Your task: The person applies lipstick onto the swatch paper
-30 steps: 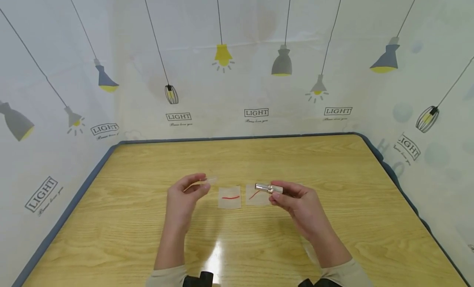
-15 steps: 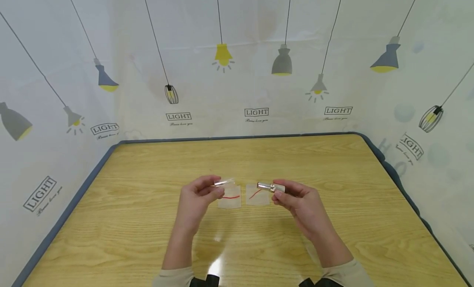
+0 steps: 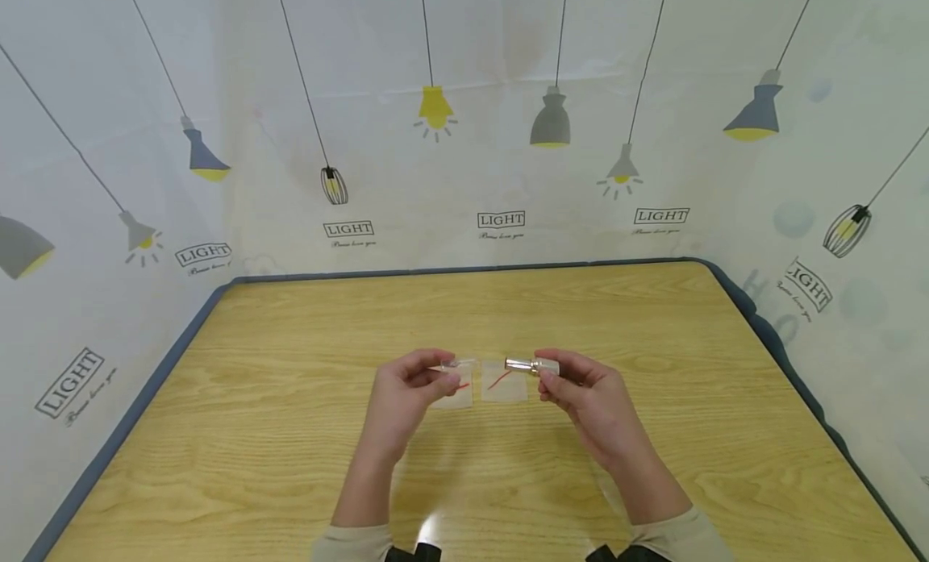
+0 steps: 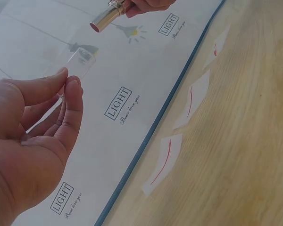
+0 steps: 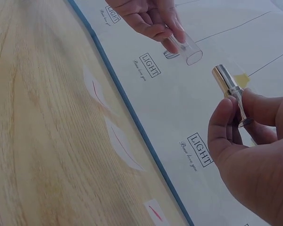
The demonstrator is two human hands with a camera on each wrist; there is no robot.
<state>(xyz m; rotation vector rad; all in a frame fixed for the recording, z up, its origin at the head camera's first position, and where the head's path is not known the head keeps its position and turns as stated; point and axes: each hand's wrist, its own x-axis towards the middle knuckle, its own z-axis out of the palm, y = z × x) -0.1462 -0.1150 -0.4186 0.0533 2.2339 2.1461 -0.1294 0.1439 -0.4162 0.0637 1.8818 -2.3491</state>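
My left hand (image 3: 406, 397) pinches a clear lipstick cap (image 4: 81, 63) between thumb and fingertips, its open end toward the right hand. Facing it across a short gap, my right hand (image 3: 584, 393) grips a shiny silver-and-gold lipstick (image 5: 228, 81) by its base. The lipstick's tube end points left at the cap, and a dark red tip shows at its mouth in the left wrist view. Both things are held up above the table. Below the hands lie white paper slips, one with a slanted red stroke (image 3: 504, 382) and another (image 3: 457, 397) partly covered by the left hand.
The wooden table (image 3: 290, 320) has a dark blue edge strip (image 3: 406, 272) along a white curtain (image 3: 464, 167) printed with lamps. A third marked slip (image 5: 155, 212) shows in the wrist views.
My left hand has moved right with the clear cap, closing most of the distance to the lipstick and covering part of the left slip. The right hand has stayed almost still.
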